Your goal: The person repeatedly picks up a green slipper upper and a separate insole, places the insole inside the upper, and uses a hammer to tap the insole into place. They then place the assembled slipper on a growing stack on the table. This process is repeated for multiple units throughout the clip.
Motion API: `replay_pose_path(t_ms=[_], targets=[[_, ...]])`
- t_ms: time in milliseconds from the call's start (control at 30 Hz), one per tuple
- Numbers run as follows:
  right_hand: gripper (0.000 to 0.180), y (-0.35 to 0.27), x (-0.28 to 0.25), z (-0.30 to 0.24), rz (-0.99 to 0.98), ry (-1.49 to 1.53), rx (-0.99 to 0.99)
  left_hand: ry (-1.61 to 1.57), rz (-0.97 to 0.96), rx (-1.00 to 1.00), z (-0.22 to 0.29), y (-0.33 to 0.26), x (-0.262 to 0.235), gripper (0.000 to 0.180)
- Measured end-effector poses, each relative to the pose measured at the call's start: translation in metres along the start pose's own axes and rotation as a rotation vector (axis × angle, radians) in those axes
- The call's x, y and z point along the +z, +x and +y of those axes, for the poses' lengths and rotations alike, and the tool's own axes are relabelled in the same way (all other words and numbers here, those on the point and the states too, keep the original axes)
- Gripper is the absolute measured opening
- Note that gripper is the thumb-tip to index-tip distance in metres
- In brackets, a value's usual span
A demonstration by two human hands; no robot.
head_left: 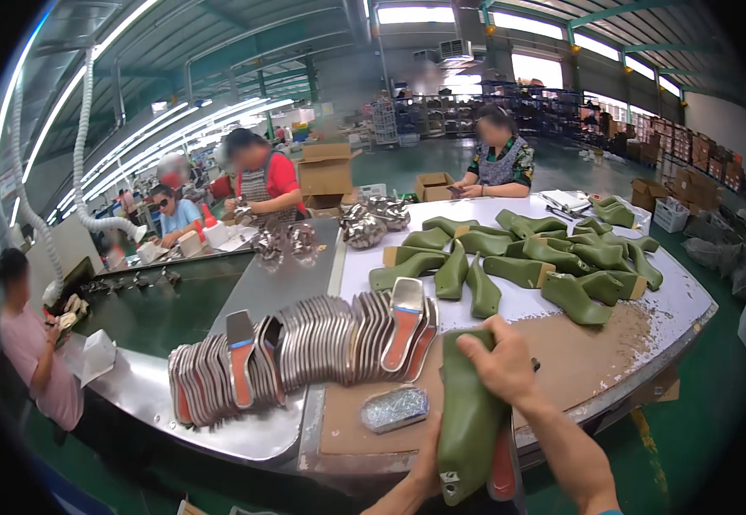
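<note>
A green shoe last (pixel 467 421) is held up over the near table edge, its toe end pointing down toward me. My right hand (pixel 503 365) is closed round its upper end, thumb on top. Along its lower left side, my left hand (pixel 427 459) supports it, with most fingers hidden behind the last. A red-faced insole (pixel 503 468) shows partly behind the last on the right; which hand touches it cannot be seen. Left of my hands, a long row of metal-edged insoles (pixel 317 343) stands on edge, with two red-faced insoles (pixel 405 322) lying across it. A clear-wrapped silvery block (pixel 394 408) lies nearby.
Several green lasts (pixel 519 270) are heaped on the white tabletop (pixel 360 262). Shiny metallic bundles (pixel 364 225) sit at the far edge. A green conveyor belt (pixel 175 300) runs left. Co-workers sit across and at left; cardboard boxes (pixel 326 172) stand behind.
</note>
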State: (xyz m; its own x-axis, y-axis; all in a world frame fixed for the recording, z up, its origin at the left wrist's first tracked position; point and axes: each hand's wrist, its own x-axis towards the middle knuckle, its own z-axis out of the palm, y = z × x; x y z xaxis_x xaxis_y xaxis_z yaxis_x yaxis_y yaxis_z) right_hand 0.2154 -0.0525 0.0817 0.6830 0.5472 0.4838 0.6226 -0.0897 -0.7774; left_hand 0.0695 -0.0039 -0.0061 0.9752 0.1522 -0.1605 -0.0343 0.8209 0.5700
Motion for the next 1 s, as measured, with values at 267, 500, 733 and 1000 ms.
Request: replay_pose_path(t_ms=[267, 500, 733, 1000], targets=[[0.048, -0.086, 0.045, 0.004, 0.081, 0.133, -0.002, -0.113, 0.008, 0.218, -0.027, -0.052, -0.065, 0.055], [0.068, -0.217, -0.009, 0.021, -0.677, 0.534, 0.611, -0.126, 0.101, 0.355, -0.058, -0.044, -0.084, 0.048], [0.059, -0.178, -0.017, 0.009, -0.530, 0.122, 0.201, 0.289, -0.032, 0.844, 0.010, -0.067, -0.023, 0.088], [0.063, -0.166, 0.003, 0.036, -0.524, -0.214, -0.121, 0.247, 0.561, 0.893, 0.013, -0.085, -0.049, 0.057]])
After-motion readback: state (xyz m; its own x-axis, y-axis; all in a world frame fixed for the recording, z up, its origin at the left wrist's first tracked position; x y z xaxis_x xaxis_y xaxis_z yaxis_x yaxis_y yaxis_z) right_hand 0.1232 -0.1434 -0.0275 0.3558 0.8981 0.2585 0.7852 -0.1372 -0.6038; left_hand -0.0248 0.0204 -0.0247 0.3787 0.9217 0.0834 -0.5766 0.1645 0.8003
